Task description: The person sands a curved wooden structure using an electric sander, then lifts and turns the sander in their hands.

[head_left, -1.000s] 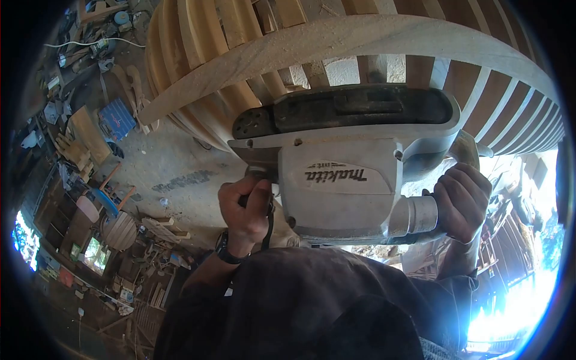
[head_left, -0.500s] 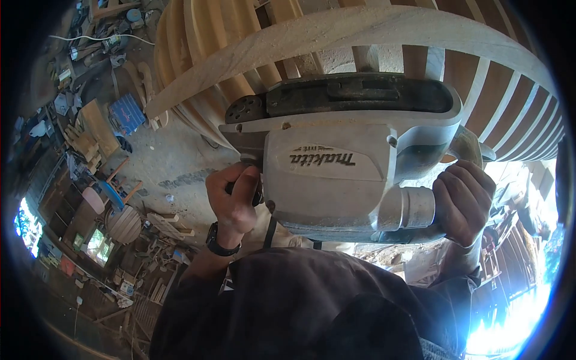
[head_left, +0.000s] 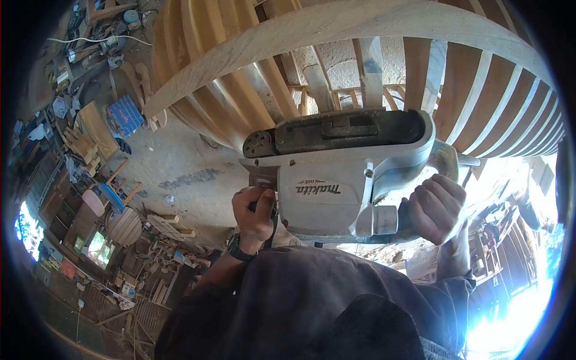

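A Makita belt sander [head_left: 324, 198] is held on its side in front of my body, its dark belt side facing the wooden slatwork. My left hand [head_left: 254, 215], with a dark watch on the wrist, is closed around the knob at the sander's left end. At the other end, my right hand [head_left: 437, 209] wraps the rear handle, beside the round dust outlet. Just beyond the sander, a pale curved wooden rail [head_left: 336, 29] arcs across the slats [head_left: 370, 69]. A gap shows between the rail and the sander.
Curved brown and pale slats spread to the right. Behind on the left lies a concrete floor [head_left: 180, 156] with a blue box [head_left: 126, 115], wood offcuts [head_left: 96, 135] and a round slatted wooden piece [head_left: 124, 226]. Strong light glares at the lower right.
Both hands have drawn the sander back from the curved rail, toward my body. It looks smaller, and more slats show behind it. Both grips are unchanged.
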The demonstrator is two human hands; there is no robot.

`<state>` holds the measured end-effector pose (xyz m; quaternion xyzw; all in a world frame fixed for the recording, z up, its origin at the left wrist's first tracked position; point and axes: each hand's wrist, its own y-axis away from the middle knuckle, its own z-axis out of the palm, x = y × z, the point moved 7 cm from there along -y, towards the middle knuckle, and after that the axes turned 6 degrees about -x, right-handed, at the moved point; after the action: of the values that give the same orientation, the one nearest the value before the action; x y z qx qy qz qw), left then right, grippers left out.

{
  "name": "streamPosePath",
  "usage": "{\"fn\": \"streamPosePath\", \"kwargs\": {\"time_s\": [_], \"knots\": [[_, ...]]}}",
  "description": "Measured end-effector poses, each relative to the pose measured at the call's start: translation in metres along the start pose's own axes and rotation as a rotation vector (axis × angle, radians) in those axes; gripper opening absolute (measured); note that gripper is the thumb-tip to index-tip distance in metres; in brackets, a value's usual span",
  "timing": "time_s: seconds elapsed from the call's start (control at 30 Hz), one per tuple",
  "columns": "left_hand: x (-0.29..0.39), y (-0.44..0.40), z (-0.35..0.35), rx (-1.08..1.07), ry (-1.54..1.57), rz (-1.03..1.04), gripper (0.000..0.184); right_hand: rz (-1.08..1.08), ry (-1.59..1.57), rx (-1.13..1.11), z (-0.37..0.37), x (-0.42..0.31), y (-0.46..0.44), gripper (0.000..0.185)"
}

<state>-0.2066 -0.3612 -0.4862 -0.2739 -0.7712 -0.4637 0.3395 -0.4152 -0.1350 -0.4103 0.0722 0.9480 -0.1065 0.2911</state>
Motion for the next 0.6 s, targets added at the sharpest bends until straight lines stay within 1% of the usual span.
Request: {"fn": "streamPosePath", "kwargs": {"time_s": [0.1,0.17,0.2,0.23,0.3,0.37,0.43,0.47,0.5,0.53,0.6], "knots": [[-0.007,0.005,-0.001,0.003,0.002,-0.011,0.026,-0.063,0.002,-0.022,0.006,-0.006,-0.004,0.032],[-0.004,0.002,-0.002,0.012,0.024,-0.039,0.026,-0.05,0.032,-0.008,0.003,-0.006,-0.007,0.032],[-0.001,-0.002,-0.003,0.012,0.039,-0.065,0.025,-0.01,0.01,-0.018,-0.002,-0.005,-0.009,0.029],[0.006,-0.007,-0.006,0.014,0.041,-0.07,0.025,-0.01,0.018,0.015,-0.005,-0.002,-0.01,0.031],[0.029,-0.021,-0.013,0.04,0.108,0.024,0.025,-0.003,0.03,-0.015,-0.017,0.003,-0.026,0.035],[0.04,-0.034,-0.025,0.04,0.077,0.001,0.026,-0.005,0.041,0.0,-0.026,0.008,-0.04,0.035],[0.059,-0.047,-0.04,0.072,-0.056,0.179,0.027,-0.006,0.045,0.018,-0.031,0.009,-0.051,0.035],[0.077,-0.049,-0.038,0.084,-0.402,0.434,0.027,0.003,0.054,0.036,-0.034,0.01,-0.056,0.036],[0.079,-0.048,-0.037,0.086,-0.405,0.434,0.027,0.012,0.062,0.053,-0.036,0.012,-0.058,0.037],[0.072,-0.049,-0.039,0.112,-0.23,0.281,0.027,0.007,0.054,0.071,-0.036,0.014,-0.056,0.038],[0.061,-0.046,-0.036,0.142,-0.055,0.126,0.026,0.015,0.052,0.053,-0.037,0.014,-0.053,0.037]]}}
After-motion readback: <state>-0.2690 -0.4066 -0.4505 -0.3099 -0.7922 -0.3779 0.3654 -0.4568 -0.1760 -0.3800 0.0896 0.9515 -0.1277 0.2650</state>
